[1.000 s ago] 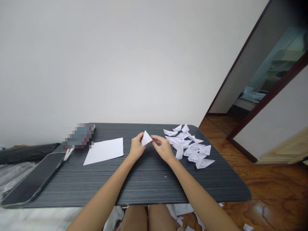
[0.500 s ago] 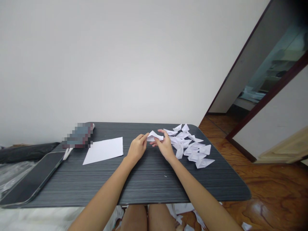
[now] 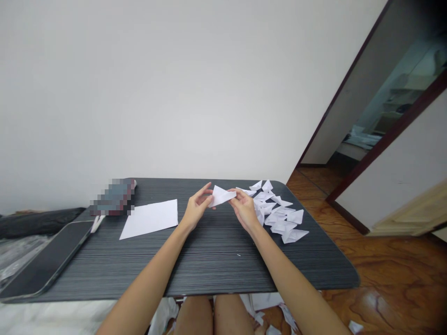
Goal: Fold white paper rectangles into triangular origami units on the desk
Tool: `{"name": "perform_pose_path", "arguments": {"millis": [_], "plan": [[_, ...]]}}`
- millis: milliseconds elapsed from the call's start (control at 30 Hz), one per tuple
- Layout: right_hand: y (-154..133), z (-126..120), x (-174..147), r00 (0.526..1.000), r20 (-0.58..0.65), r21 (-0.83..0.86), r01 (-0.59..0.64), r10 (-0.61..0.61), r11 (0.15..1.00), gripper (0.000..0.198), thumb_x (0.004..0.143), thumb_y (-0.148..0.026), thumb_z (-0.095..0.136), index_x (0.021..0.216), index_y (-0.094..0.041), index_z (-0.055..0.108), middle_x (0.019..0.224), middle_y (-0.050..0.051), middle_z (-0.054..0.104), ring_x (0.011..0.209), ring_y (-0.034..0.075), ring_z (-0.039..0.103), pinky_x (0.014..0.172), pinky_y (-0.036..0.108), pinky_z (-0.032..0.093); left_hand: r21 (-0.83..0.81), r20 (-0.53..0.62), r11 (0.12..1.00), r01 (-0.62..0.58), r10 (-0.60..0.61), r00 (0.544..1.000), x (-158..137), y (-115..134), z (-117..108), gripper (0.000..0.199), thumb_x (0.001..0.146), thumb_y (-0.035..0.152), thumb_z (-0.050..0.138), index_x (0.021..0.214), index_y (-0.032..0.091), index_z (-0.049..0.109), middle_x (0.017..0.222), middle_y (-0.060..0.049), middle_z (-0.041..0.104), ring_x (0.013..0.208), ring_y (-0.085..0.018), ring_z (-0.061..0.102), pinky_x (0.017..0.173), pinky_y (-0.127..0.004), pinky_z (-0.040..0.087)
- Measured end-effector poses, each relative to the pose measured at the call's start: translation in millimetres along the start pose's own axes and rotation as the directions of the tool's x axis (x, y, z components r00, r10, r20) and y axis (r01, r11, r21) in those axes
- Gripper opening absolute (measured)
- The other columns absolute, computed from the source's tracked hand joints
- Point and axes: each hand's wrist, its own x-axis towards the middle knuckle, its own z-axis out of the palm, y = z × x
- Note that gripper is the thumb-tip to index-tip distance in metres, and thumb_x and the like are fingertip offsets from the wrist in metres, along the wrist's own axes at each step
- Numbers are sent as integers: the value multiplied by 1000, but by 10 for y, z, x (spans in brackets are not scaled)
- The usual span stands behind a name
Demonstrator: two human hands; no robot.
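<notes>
A small white paper boat is held above the dark table, its pointed peak up and to the left. My right hand pinches its right end between thumb and fingers. At the boat's left edge, my left hand holds it with the thumb in front, and some fingertips are behind the paper; the upper fingers are raised and apart. Just right of my right hand lie several folded paper boats in a loose, overlapping group. To the left of my left hand is a flat stack of white paper.
The dark striped table stands against a white wall. On its left are a blurred-out object, a white cable and a large dark flat panel. Paper scraps lie below the front edge. A doorway opens at right.
The boat has turned, its peak now leaning left and its right end pointing out. My left fingers have spread and lifted, while my right fingers have closed on the right end.
</notes>
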Motion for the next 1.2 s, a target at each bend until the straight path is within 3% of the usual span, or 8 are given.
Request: {"name": "perform_pose_path", "arguments": {"millis": [200,333,467,667,800,900,1000,1200], "plan": [[-93,-33,-17,980,180,112,-103,81,988,16,70,-21,53,79,-14,65,94,9,64,94,20,55,87,35,39,104,28,991,-85,83,996,8,22,-35,25,72,26,57,93,14,63,99,-9,57,91,-19,51,71,-28,44],[-124,-53,-15,973,207,79,-123,104,989,21,72,-29,54,85,-16,64,101,9,61,97,20,54,87,34,39,154,64,974,-167,159,985,7,79,-45,22,72,25,57,92,16,64,100,-8,57,97,-20,50,81,-31,40],[-84,-57,-13,975,211,-32,-71,76,997,22,70,-32,59,85,-17,63,95,7,63,92,17,56,86,31,40,357,136,908,-218,181,974,-29,135,-5,30,68,27,61,96,18,62,104,-9,55,95,-20,50,77,-29,41],[26,-117,20,984,164,-357,1,62,934,19,60,-25,67,76,-15,62,69,2,64,63,12,57,61,25,44,515,111,844,-147,104,988,-64,126,13,23,73,33,55,71,11,62,64,-2,59,62,-12,52,58,-22,39],[25,-131,16,977,202,-444,25,73,896,16,66,-30,61,65,-14,61,56,1,61,46,8,49,47,22,38,432,124,901,-23,-34,992,-53,128,7,31,76,37,48,69,9,62,53,-3,60,47,-10,49,48,-21,38],[-8,-108,3,972,199,-351,-52,128,935,24,72,-36,54,69,-13,61,50,1,58,38,8,46,39,20,31,323,142,944,65,-117,983,-45,147,17,35,77,39,47,75,8,62,54,-5,62,40,-9,47,40,-20,36],[-50,-92,8,972,170,-124,-144,164,982,31,76,-41,48,79,-13,60,56,3,61,48,11,55,43,21,36,274,129,958,79,-118,985,-42,143,14,35,76,40,48,77,8,61,56,-6,62,42,-10,51,39,-19,37],[-124,-130,22,962,184,-11,-203,201,979,19,71,-30,58,81,-14,62,65,4,62,62,12,58,55,22,42,376,75,927,-1,-29,997,-38,107,-30,32,75,40,49,75,10,63,56,-2,60,43,-7,44,44,-19,35]]}}
